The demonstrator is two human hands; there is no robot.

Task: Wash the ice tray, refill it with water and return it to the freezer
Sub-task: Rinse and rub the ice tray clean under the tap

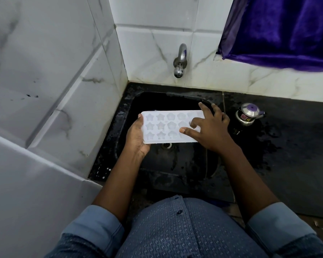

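White ice tray (162, 127), held flat above the black sink (123, 116), star and flower cups facing up. Left grip (136, 135) wrapped round the tray's left end, thumb on the rim, fingers hidden below. Right grip (209, 127) lying loose on the tray's right end, fingers spread, thumb and one bent finger touching the top. Just under the grips, the drain (166, 145). Beyond the grips, a steel tap (180, 60) on the tiled wall. Near the right grip, further right, a small steel pot (247, 114) with a purple lid on the wet dark desk (296, 146). Up past it, a purple cloth (287, 30).
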